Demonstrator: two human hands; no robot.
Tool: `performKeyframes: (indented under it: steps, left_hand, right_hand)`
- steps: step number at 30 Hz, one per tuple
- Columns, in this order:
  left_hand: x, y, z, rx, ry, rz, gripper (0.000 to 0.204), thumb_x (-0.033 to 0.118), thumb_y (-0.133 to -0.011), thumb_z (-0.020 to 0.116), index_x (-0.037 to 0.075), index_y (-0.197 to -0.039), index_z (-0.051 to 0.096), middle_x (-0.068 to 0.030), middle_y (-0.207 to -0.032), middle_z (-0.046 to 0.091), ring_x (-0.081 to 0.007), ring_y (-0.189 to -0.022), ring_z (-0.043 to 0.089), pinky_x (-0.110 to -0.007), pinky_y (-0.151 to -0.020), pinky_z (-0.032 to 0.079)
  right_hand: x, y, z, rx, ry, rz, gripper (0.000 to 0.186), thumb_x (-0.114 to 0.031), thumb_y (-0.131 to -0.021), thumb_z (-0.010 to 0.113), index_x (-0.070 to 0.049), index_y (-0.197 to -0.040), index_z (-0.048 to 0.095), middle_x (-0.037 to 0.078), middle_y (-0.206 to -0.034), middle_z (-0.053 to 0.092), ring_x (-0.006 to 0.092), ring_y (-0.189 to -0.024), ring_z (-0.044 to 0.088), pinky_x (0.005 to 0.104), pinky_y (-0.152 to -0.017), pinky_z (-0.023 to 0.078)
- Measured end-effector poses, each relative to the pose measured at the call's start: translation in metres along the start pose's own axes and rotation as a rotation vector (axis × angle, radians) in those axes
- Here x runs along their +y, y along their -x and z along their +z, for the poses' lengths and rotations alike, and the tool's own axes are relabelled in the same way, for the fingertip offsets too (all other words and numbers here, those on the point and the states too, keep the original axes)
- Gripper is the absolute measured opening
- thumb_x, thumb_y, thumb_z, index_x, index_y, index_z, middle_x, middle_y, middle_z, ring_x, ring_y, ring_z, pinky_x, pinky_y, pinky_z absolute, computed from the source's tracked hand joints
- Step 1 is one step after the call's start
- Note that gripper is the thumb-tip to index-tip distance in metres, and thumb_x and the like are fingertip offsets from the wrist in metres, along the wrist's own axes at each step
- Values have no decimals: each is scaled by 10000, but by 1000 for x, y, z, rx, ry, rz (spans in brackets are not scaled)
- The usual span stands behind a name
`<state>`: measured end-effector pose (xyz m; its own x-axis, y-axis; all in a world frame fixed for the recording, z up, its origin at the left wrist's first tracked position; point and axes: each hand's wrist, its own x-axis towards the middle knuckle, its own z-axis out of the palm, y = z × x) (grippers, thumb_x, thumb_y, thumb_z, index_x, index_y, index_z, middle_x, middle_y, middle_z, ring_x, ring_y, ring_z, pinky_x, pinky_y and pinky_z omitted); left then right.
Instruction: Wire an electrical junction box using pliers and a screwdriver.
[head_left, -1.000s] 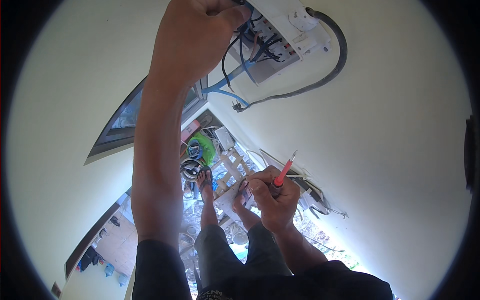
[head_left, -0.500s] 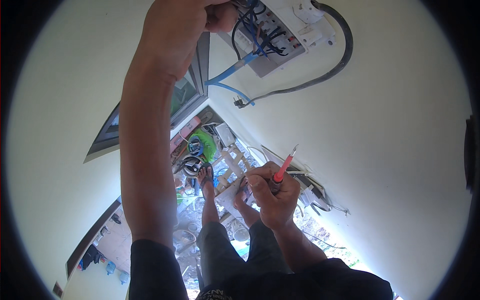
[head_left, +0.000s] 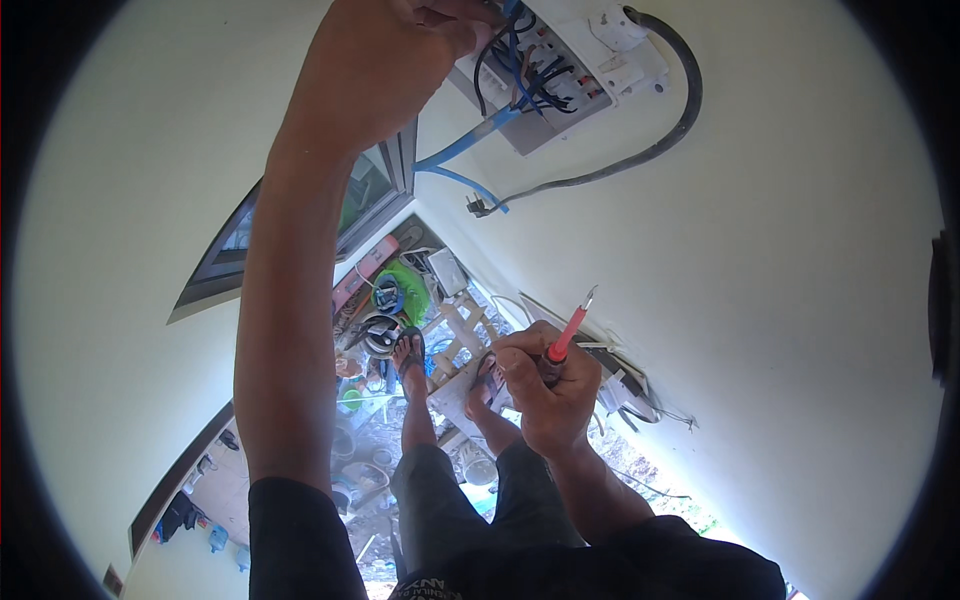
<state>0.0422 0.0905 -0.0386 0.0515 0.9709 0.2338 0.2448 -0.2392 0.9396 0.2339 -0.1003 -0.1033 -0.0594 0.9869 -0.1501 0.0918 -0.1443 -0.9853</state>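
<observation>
Open wiring box up top, red-shafted screwdriver in your right fist

You had the electrical box (head_left: 532, 134) high on the wall (head_left: 780, 250), at the top edge of view, its front open. Pale, boxy shell, straight-edged, smudged and scuffed; grey inner wall on the near side. Inside: a tangle of insulated wires (head_left: 527, 88), mostly black and blue, a brown one among them, thin and loosely curved, with small red spots on the parts behind.

Your left hand (head_left: 390, 75) was at the box's left side, fingers curled next to the wires; fingertips were partly out of sight, so I couldn't tell whether they pinched one.

Your right hand (head_left: 548, 395) was well below the box, fingers wrapped tight around the screwdriver (head_left: 567, 337), thumb folded across the front. Tool pointed up and slightly right: slim straight red shaft, shiny pale metal tip, darker handle mostly covered by your palm.

Blue plastic conduit (head_left: 465, 143) sloped from the box toward the dark window frame (head_left: 405, 150), smooth and tubular. A thick black rubbery cable (head_left: 690, 95) looped out on the right, ending in a two-pin plug (head_left: 477, 206). Wall looked smooth, matte, off-white.
</observation>
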Motion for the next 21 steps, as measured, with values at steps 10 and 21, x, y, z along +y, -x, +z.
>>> performKeyframes:
  steps: [10, 21]
  left_hand:
    - [-17, 4, 21, 243, -192, 148, 169, -44, -795, 691, 14, -950, 726, -139, -771, 699, -151, -651, 640, -276, -575, 466]
    - [-22, 4, 19, 85, 282, -68, 89, -5, -891, 656, -80, -929, 688, -55, -741, 659, -96, -664, 597, -243, -597, 484]
  right_hand:
    - [-1, 1, -1, -8, 10, 28, 162, -97, -934, 632, 54, -899, 679, 21, -697, 580, 32, -527, 462, 201, -479, 323]
    - [-3, 2, 0, -11, -19, 35, 167, -97, -934, 639, 63, -917, 682, 22, -688, 573, 33, -530, 467, 201, -481, 325]
